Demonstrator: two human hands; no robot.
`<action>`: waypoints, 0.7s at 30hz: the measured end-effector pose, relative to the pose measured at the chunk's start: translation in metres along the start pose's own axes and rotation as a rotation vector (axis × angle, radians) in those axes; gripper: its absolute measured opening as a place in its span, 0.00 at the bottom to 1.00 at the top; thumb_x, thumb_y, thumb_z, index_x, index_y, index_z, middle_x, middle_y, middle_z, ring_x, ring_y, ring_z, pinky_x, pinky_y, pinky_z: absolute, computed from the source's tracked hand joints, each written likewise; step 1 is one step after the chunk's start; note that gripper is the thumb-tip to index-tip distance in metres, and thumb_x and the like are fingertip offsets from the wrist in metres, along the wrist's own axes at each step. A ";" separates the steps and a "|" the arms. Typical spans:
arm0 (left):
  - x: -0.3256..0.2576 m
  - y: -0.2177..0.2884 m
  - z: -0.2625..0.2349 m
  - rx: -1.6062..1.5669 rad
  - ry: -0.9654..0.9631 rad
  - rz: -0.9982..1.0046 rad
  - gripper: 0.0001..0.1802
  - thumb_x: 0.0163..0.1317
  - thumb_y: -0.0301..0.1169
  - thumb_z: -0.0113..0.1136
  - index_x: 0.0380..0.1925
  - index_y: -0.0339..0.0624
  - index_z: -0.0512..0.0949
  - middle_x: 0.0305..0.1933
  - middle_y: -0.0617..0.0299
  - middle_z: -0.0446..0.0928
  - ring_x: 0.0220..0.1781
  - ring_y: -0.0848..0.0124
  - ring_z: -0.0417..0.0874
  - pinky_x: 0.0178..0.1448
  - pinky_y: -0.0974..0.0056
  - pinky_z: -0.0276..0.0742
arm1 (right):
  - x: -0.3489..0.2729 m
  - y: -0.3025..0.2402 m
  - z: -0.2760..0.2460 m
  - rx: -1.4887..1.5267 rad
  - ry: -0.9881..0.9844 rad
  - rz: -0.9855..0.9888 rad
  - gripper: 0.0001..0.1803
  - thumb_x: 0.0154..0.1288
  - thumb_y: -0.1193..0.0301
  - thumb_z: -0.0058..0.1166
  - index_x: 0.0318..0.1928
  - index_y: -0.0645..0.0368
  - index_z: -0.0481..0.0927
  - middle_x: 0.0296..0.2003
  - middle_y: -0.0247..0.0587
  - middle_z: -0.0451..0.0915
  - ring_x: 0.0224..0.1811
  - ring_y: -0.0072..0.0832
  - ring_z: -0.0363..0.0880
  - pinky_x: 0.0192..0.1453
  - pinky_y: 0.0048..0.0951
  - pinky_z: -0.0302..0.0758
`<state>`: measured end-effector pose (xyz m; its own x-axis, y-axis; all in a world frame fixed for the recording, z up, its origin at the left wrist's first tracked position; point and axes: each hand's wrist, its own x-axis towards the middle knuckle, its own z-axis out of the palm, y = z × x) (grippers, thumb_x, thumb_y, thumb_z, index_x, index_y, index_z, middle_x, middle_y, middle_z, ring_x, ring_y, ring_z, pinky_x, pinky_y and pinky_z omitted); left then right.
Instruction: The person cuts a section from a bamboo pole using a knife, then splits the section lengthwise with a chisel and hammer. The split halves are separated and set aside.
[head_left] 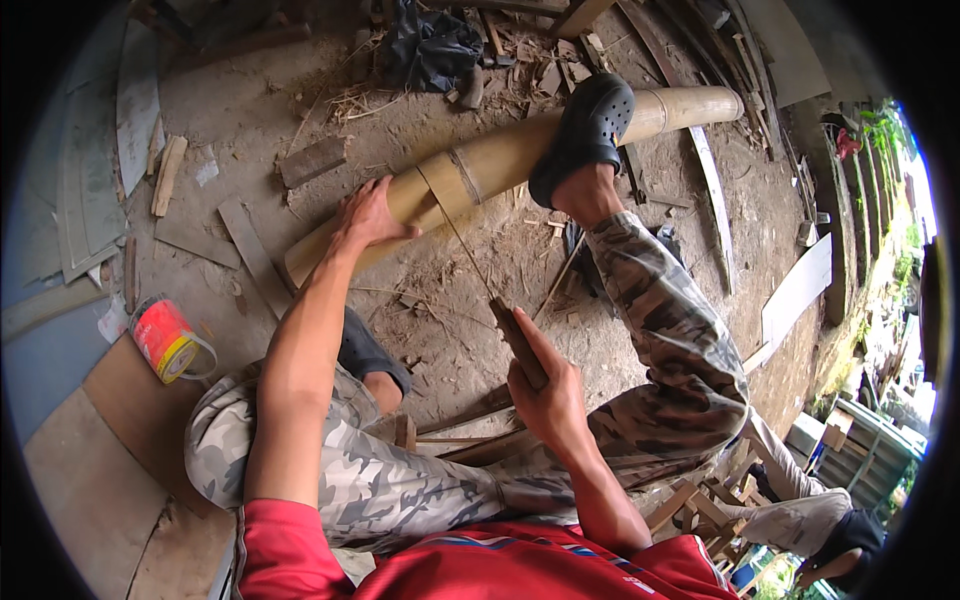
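On the near side of the bamboo pole (505, 165) sat the wearer, in a red shirt (450, 570) and camouflage trousers (400, 480). The right hand (550, 400), just short of the pole, had its grip wrapped firmly around the wooden handle of a handsaw (518, 345). From there the narrow blade reached forward and lay across the pole, left of its middle; whether the teeth had bitten in was too fine to tell.

A dark clog (370, 352) on the left foot stood on the dirt floor (450, 320), near side of the pole. The left hand (370, 212) rested on the pole itself, between the blade and the left end, its grip spread loosely, palm down, pressed to the curved surface rather than closed around it. Right of the blade, the other clog (598, 110) was planted on top of the pole.

A red and yellow bucket (165, 335) stood well left of the pole's left end. Just past the pole's left part lay a short plank (313, 162), and farther beyond its middle, crumpled black plastic (432, 45). Well off to the pole's near right, another person (800, 520) was bent among pieces of wood.
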<state>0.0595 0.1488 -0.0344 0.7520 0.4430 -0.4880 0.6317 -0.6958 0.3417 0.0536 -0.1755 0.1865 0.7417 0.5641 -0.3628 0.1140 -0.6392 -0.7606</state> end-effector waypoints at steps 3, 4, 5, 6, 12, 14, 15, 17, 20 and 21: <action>0.001 -0.008 0.002 -0.014 0.028 0.010 0.74 0.28 0.64 0.81 0.75 0.43 0.57 0.75 0.47 0.64 0.76 0.50 0.65 0.76 0.43 0.64 | -0.016 -0.015 -0.014 -0.014 -0.053 0.113 0.36 0.60 0.81 0.52 0.72 0.51 0.68 0.48 0.63 0.83 0.48 0.56 0.83 0.49 0.43 0.81; 0.000 -0.016 0.006 -0.015 0.041 0.012 0.73 0.28 0.63 0.81 0.75 0.43 0.57 0.75 0.47 0.64 0.76 0.50 0.65 0.76 0.43 0.65 | -0.009 0.005 -0.002 0.020 0.000 -0.066 0.37 0.59 0.81 0.52 0.72 0.51 0.69 0.50 0.61 0.82 0.51 0.56 0.82 0.52 0.42 0.81; 0.005 -0.015 0.005 -0.018 0.062 0.029 0.73 0.28 0.62 0.82 0.75 0.42 0.58 0.75 0.47 0.64 0.76 0.50 0.65 0.75 0.43 0.65 | 0.016 0.031 0.018 0.039 0.031 -0.164 0.38 0.58 0.81 0.52 0.72 0.51 0.69 0.52 0.60 0.82 0.54 0.55 0.81 0.55 0.41 0.80; 0.010 -0.012 0.003 -0.050 0.093 0.034 0.74 0.28 0.62 0.82 0.75 0.42 0.57 0.75 0.45 0.64 0.76 0.49 0.65 0.76 0.41 0.63 | 0.041 0.058 0.036 0.049 0.069 -0.252 0.39 0.57 0.81 0.52 0.72 0.51 0.69 0.54 0.59 0.81 0.57 0.54 0.80 0.59 0.40 0.79; -0.003 0.006 -0.008 -0.014 0.053 0.033 0.71 0.29 0.60 0.83 0.74 0.42 0.58 0.74 0.43 0.64 0.75 0.48 0.66 0.76 0.41 0.62 | 0.137 0.057 0.083 0.041 0.057 -0.137 0.36 0.60 0.76 0.53 0.72 0.50 0.69 0.52 0.60 0.83 0.52 0.50 0.85 0.57 0.38 0.79; -0.004 0.004 -0.021 -0.043 0.014 0.048 0.70 0.31 0.59 0.82 0.74 0.41 0.59 0.74 0.45 0.65 0.75 0.49 0.66 0.76 0.42 0.63 | 0.136 0.042 0.079 0.012 0.023 -0.038 0.36 0.61 0.74 0.53 0.72 0.50 0.68 0.50 0.60 0.83 0.51 0.49 0.86 0.55 0.38 0.79; -0.006 0.001 -0.021 -0.040 0.026 0.049 0.69 0.31 0.59 0.82 0.74 0.42 0.59 0.74 0.46 0.65 0.75 0.50 0.67 0.76 0.43 0.63 | 0.133 0.030 0.078 0.001 0.002 0.019 0.35 0.62 0.73 0.53 0.73 0.50 0.68 0.50 0.60 0.83 0.50 0.48 0.87 0.54 0.38 0.79; -0.006 0.002 -0.017 -0.034 0.050 0.056 0.68 0.31 0.58 0.82 0.74 0.44 0.60 0.73 0.49 0.67 0.74 0.52 0.68 0.75 0.43 0.64 | 0.129 0.026 0.072 0.016 -0.032 0.061 0.35 0.63 0.72 0.53 0.72 0.48 0.69 0.47 0.59 0.84 0.50 0.47 0.87 0.53 0.38 0.79; -0.006 0.007 -0.014 -0.049 0.055 0.062 0.69 0.30 0.58 0.82 0.74 0.44 0.59 0.74 0.49 0.66 0.75 0.52 0.67 0.76 0.40 0.62 | 0.125 0.035 0.073 0.018 0.027 -0.009 0.34 0.64 0.73 0.52 0.72 0.50 0.69 0.47 0.60 0.84 0.51 0.47 0.86 0.54 0.39 0.79; -0.007 0.010 -0.013 -0.055 0.059 0.067 0.70 0.30 0.58 0.82 0.74 0.44 0.59 0.74 0.49 0.66 0.75 0.52 0.66 0.76 0.38 0.61 | 0.123 0.032 0.074 0.008 0.040 -0.010 0.34 0.64 0.73 0.52 0.72 0.51 0.69 0.48 0.60 0.84 0.52 0.47 0.86 0.55 0.39 0.79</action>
<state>0.0630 0.1460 -0.0173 0.8019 0.4299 -0.4149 0.5874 -0.6941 0.4162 0.0999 -0.0879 0.0777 0.7664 0.5487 -0.3340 0.1161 -0.6297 -0.7681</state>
